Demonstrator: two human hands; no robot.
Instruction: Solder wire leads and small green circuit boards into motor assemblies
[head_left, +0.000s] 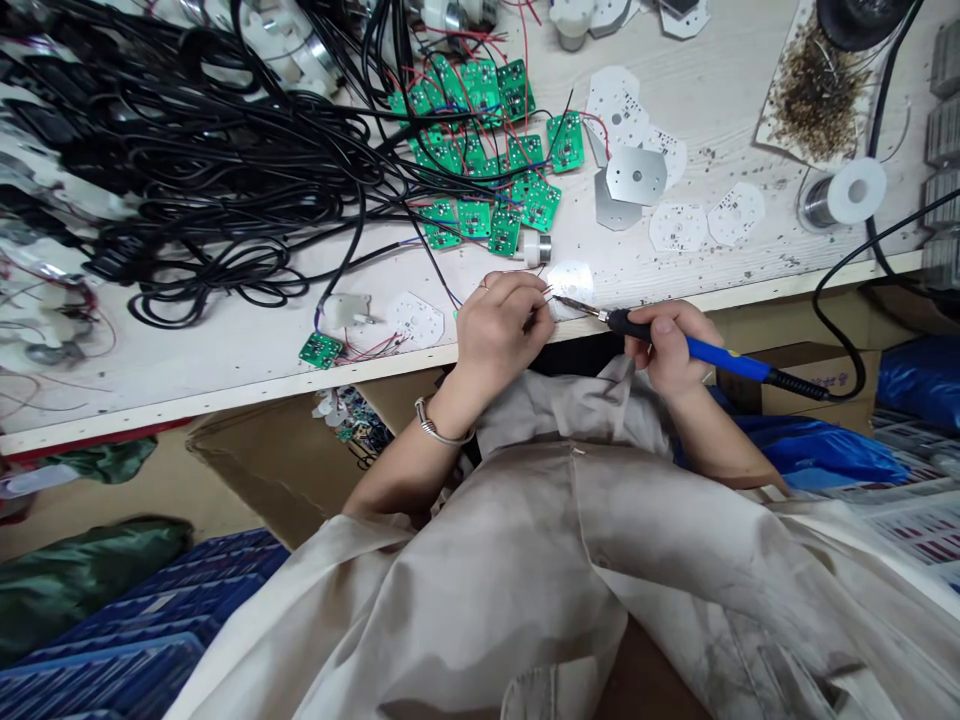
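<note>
My left hand (499, 330) pinches thin coloured wires (547, 295) in its fingertips, just over a white octagonal circuit board (571, 282) at the bench edge. My right hand (670, 350) is shut on a soldering iron (694, 347) with a blue-and-black handle. The iron's metal tip (566, 303) points left, very close to the wires and the board. I cannot tell whether it touches them. A small silver cylindrical motor (537, 250) lies just beyond my left hand, wired to several green circuit boards (474, 218).
A heap of black cables (195, 170) fills the bench's left side. Further right lie white boards, metal plates (636, 174), a solder spool (844, 195) and a tray of brown scraps (817, 95). Cardboard boxes, blue crates and blue bags sit below the bench edge (247, 380).
</note>
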